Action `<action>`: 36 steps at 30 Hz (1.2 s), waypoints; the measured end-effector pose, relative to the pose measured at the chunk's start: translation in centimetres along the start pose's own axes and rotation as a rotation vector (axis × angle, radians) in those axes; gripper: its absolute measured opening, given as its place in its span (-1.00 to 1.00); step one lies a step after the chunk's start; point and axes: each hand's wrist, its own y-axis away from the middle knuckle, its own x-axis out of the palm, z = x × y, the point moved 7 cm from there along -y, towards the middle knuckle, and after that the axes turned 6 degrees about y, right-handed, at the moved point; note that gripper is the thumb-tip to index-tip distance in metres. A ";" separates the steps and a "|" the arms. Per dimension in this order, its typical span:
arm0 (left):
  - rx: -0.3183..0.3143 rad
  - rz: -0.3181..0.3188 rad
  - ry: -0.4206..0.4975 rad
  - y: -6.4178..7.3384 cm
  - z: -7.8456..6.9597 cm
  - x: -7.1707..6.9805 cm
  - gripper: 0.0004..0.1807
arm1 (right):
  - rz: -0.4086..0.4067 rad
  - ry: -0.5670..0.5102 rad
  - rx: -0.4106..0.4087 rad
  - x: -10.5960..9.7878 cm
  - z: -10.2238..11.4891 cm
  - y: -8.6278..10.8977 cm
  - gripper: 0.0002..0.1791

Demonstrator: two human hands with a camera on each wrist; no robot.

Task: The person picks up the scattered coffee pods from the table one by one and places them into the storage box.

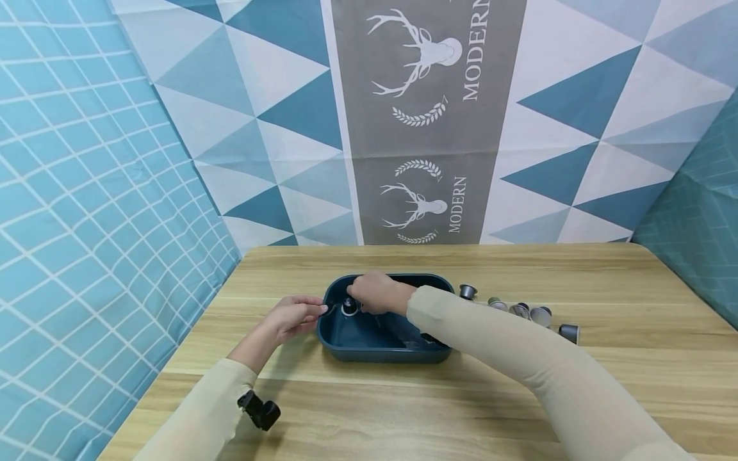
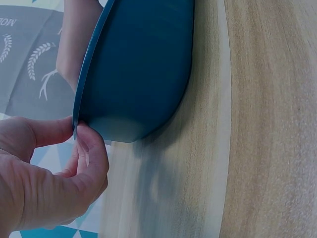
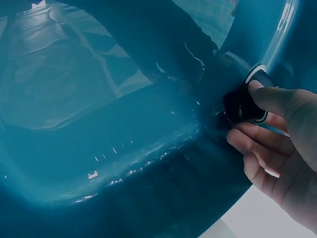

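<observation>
A dark blue, round-cornered basin (image 1: 369, 355) sits on the table. My left hand (image 1: 294, 317) pinches its left rim between thumb and fingers, as the left wrist view also shows with the hand (image 2: 54, 173) at the rim's edge. Reaching over the basin, my right hand (image 1: 377, 293) has its fingers down inside the left end. There, the right wrist view shows the thumb and fingers of this hand (image 3: 292, 134) pinching a black coffee capsule (image 3: 242, 104). In the head view a dark capsule with a pale rim (image 1: 349, 306) shows beside the fingers.
Right of the basin, several coffee capsules lie on the wooden table (image 1: 392, 410): a dark one (image 1: 467, 292) near the basin, a silver one (image 1: 541, 315), and a dark one on its side (image 1: 569, 333). A patterned cloth wall (image 1: 277, 128) rises behind the table.
</observation>
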 end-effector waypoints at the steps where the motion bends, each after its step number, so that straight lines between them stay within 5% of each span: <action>1: -0.001 0.000 -0.001 0.0 0.0 0.0 -0.54 | 0.001 -0.016 0.000 -0.1 -0.1 0.0 -0.68; 21: 0.021 0.005 0.006 0.0 0.1 0.2 -0.55 | 0.022 -0.158 0.023 -1.7 -2.1 3.0 -0.74; 36: 0.027 -0.008 0.008 0.1 0.0 0.1 -0.57 | -0.017 -0.225 0.020 -3.2 -3.6 7.1 -0.68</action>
